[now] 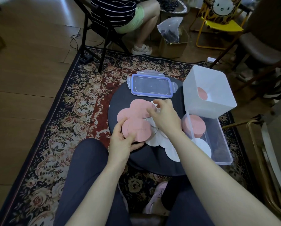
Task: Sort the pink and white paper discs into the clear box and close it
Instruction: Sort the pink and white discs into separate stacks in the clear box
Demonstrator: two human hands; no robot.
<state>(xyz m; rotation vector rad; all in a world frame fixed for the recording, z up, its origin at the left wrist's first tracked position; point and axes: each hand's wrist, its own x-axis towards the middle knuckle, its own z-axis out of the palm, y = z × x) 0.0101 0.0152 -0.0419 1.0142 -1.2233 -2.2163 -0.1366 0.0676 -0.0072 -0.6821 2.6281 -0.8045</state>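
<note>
Pink paper discs (pixel 137 110) and white paper discs (pixel 159 139) lie overlapping on a round black table (pixel 146 162). My left hand (pixel 122 140) grips a small stack of pink discs (pixel 137 130) at the table's near left. My right hand (pixel 163 115) reaches over the pile and pinches a disc at the edge where pink and white meet. The clear box (pixel 218 144) stands at the table's right, holding a pink stack (pixel 196 126) and a white disc (pixel 202 146). Its blue-rimmed clear lid (pixel 151 85) lies at the table's far side.
A white tub (pixel 208 90) with a pink disc inside sits tilted at the far right, above the clear box. A patterned rug covers the floor. Another person sits on a chair beyond the table. A cardboard box and chairs stand at the back right.
</note>
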